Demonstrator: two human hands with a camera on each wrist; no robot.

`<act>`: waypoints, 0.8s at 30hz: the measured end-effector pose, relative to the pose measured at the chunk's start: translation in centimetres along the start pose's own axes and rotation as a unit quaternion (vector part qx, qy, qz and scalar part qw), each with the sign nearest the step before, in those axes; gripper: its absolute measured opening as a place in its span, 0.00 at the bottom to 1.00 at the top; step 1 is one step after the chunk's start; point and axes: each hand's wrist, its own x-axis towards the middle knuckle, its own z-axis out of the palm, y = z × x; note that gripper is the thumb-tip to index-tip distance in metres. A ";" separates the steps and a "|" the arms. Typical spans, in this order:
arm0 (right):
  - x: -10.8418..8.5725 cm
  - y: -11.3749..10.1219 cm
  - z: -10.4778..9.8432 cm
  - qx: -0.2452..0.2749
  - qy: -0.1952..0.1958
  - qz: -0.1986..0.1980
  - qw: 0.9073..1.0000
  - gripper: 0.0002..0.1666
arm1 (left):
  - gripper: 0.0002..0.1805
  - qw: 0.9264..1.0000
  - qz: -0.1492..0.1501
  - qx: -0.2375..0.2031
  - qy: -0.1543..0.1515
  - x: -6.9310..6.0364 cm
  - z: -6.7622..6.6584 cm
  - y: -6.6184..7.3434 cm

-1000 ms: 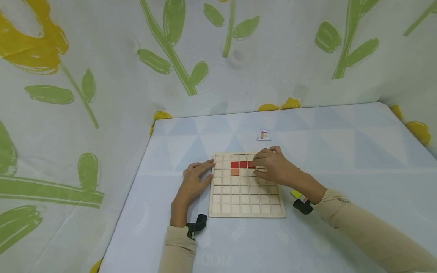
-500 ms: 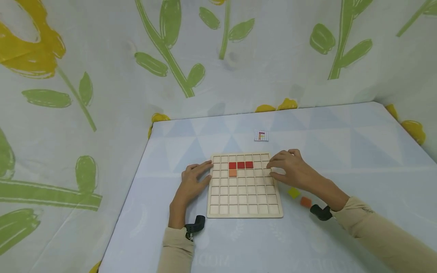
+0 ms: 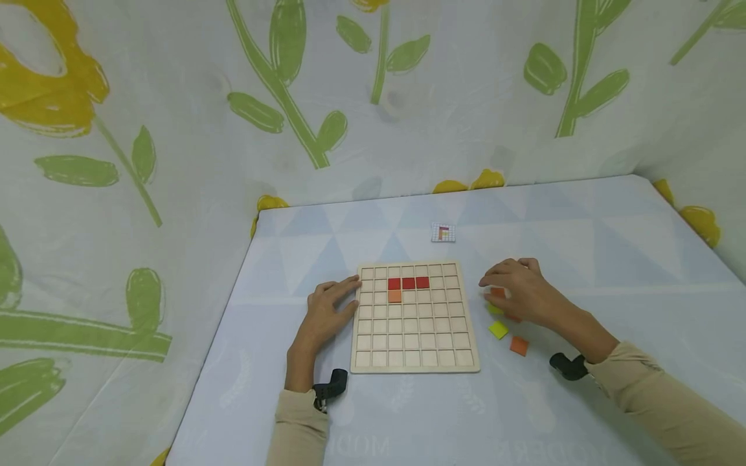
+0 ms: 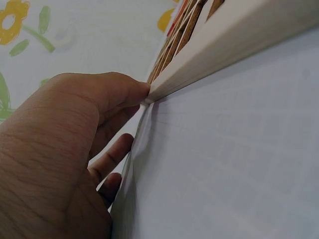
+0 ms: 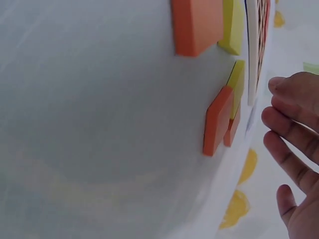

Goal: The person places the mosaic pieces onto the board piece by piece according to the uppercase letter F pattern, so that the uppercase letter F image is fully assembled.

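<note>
Head view: centre, the board [image 3: 410,342] bears 3 red tiles [image 3: 408,283] and 1 orange tile [image 3: 395,296]. Left hand [image 3: 328,312], grip extended, touches its left edge; right hand [image 3: 520,290], grip relaxed, hovers right of centre over loose tiles [image 3: 498,330].

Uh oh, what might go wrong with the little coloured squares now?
The right hand might grab the wrong colour, because loose yellow squares and orange squares lie close together. Its fingers could also bump a neighbouring square. The left hand touches the edge of the wooden board, so a hard push might slide it.
</note>
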 end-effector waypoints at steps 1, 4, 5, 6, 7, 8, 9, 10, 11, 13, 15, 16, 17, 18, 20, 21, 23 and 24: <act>-0.1 0.2 0.0 0.001 0.000 0.003 1.000 0.11 | 0.24 1.000 0.000 -0.002 -0.001 0.0 0.0 0.0; -0.5 0.6 -0.2 -0.003 -0.004 0.009 1.000 0.10 | 0.24 1.000 0.002 -0.006 -0.002 0.0 -0.1 0.1; -0.7 0.7 -0.3 -0.004 -0.006 0.011 1.000 0.10 | 0.23 1.000 0.001 -0.006 -0.003 0.0 -0.2 0.1; -0.8 0.9 -0.3 -0.005 -0.007 0.014 1.000 0.10 | 0.23 1.000 0.002 -0.006 -0.003 0.0 -0.2 0.1; -0.9 1.0 -0.4 -0.006 -0.009 0.018 1.000 0.10 | 0.23 1.000 0.002 -0.006 -0.003 0.0 -0.2 0.1; -1.1 1.2 -0.4 -0.006 -0.012 0.023 1.000 0.11 | 0.23 1.000 0.002 -0.005 -0.004 0.0 -0.2 0.1; -1.2 1.3 -0.4 -0.004 -0.014 0.027 1.000 0.11 | 0.23 1.000 0.002 -0.004 -0.005 0.0 -0.2 0.1; -1.3 1.5 -0.4 -0.003 -0.015 0.030 0.999 0.11 | 0.23 1.000 0.001 -0.005 -0.006 0.0 -0.2 0.1; -1.4 1.6 -0.4 0.000 -0.016 0.033 0.999 0.11 | 0.24 1.000 -0.001 -0.005 -0.006 0.0 -0.1 0.0; -1.6 1.9 -0.3 0.004 -0.017 0.036 0.999 0.11 | 0.24 1.000 -0.005 -0.005 -0.009 0.0 -0.2 0.0; -1.7 2.1 -0.2 0.007 -0.016 0.036 0.999 0.12 | 0.24 1.000 -0.006 -0.005 -0.010 0.0 -0.2 0.0; -1.7 2.2 -0.1 0.008 -0.016 0.037 0.999 0.12 | 0.24 1.000 -0.006 -0.007 -0.010 0.0 -0.3 0.0; -1.7 2.2 -0.1 0.009 -0.018 0.039 0.999 0.12 | 0.24 1.000 -0.005 -0.007 -0.009 0.0 -0.3 0.0; -1.7 2.2 -0.1 0.009 -0.020 0.042 0.999 0.12 | 0.24 1.000 -0.002 -0.008 -0.008 -0.1 -0.3 0.0; -1.7 2.1 -0.2 0.009 -0.025 0.047 0.999 0.11 | 0.24 1.000 0.000 -0.009 -0.007 -0.1 -0.2 0.0; -1.7 2.1 -0.2 0.010 -0.026 0.049 0.998 0.11 | 0.24 1.000 0.002 -0.009 -0.006 -0.1 -0.2 0.0; -1.7 2.1 -0.2 0.011 -0.028 0.051 0.998 0.11 | 0.24 1.000 0.005 -0.009 -0.005 -0.1 -0.2 0.0; -1.7 2.1 -0.2 0.011 -0.028 0.051 0.998 0.11 | 0.24 1.000 0.007 -0.009 -0.005 -0.1 -0.2 0.0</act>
